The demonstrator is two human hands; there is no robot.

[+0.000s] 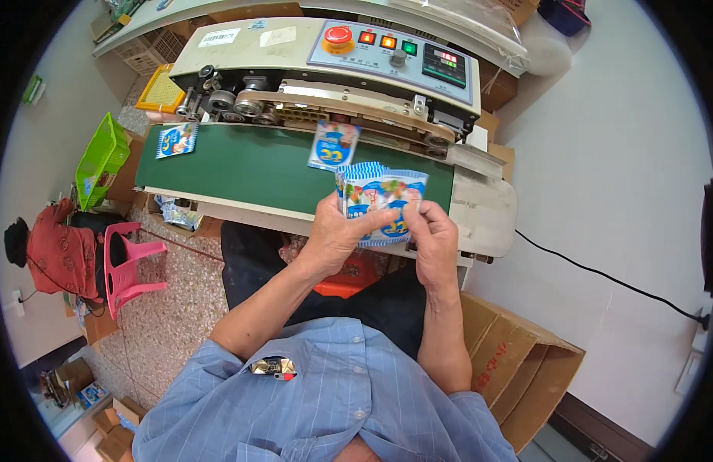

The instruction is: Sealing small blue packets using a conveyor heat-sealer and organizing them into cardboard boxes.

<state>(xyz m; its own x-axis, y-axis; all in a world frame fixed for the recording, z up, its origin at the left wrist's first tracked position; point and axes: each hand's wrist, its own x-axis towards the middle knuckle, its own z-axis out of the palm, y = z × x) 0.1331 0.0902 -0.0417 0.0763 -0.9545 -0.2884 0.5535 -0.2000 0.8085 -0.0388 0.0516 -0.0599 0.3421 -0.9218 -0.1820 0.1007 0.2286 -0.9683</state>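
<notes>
Holding a small stack of blue-and-white striped packets (383,202) over the near edge of a green belt (248,165), both hands meet in the middle of the head view. The left hand (335,235) grips the stack from its left side, thumb laid across the front of the foremost packet and the other fingers tucked behind, so the fingers are closed on the packets. The right hand (432,240) pinches the lower right corner of the same stack between thumb and forefinger, fingers narrow and closed on it. The stack stands roughly upright and fans a little at the top, its upper half clear above both sets of fingertips. Just beyond it, one packet (333,145) of the same kind lies on the belt with its top edge at the sealer's slot. Another such packet (176,140) lies at the far left end of the belt, well apart from the hands. Behind the belt runs the cream body of the sealer (248,38), with rollers at its left and a grey control panel (395,48) carrying a red button, lit square switches and a small display. A metal plate (485,204) juts out at the right end of the belt, near the right hand. An open cardboard box (518,362) sits on the floor by the right forearm, a pink plastic stool (129,266) stands at left, and a green basket (102,158) lies beyond it.
</notes>
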